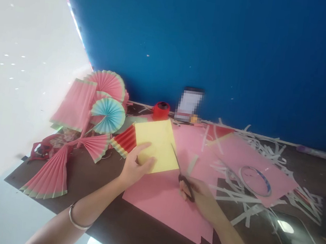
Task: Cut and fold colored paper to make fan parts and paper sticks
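My left hand [137, 165] grips a yellow sheet of paper [162, 141] by its lower left part, with the thumb on top. In my right hand [203, 196] is a pair of scissors [185, 179] with dark handles. Their thin blades lie along the right edge of the yellow sheet and point away from me. Whether the blades are parted is hard to make out. Under both hands are large pink sheets [165, 201]. A red pleated paper piece [125, 139] with a yellow edge sits just left of the yellow sheet.
Folded pink paper fans [51, 173] and a blue round fan [108, 115] crowd the left. At the back stand a red tape roll [161, 112] and a pixelated object [189, 103]. White paper strips [266, 150], a tape ring [255, 181] and a glossy dark device [300, 238] lie right.
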{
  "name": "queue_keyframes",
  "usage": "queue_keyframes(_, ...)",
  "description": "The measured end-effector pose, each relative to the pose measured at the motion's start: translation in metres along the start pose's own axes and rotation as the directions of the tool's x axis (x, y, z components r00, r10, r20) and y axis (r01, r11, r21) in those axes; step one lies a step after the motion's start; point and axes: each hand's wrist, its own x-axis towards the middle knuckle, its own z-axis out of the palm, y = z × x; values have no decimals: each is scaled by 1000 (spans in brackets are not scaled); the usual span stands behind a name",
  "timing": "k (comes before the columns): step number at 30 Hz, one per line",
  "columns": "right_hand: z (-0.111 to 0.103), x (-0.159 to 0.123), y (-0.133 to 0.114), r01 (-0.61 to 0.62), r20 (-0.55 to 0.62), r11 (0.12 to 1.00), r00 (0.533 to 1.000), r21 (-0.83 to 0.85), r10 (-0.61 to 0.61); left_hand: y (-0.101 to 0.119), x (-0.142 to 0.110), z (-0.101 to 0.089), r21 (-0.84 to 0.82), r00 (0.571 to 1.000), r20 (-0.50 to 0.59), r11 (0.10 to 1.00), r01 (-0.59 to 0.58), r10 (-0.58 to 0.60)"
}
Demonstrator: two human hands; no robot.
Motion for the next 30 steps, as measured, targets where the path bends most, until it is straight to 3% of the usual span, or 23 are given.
queue_keyframes(20, 2, 0, 1, -32, -6, 999, 999, -44, 31, 3, -1, 0, 0, 1000, 26, 1000, -3, 3)
queue_keyframes(30, 2, 0, 3, 26, -15, 1000, 1000, 6, -26, 2, -2, 1, 4, 999, 40, 1000, -23, 23)
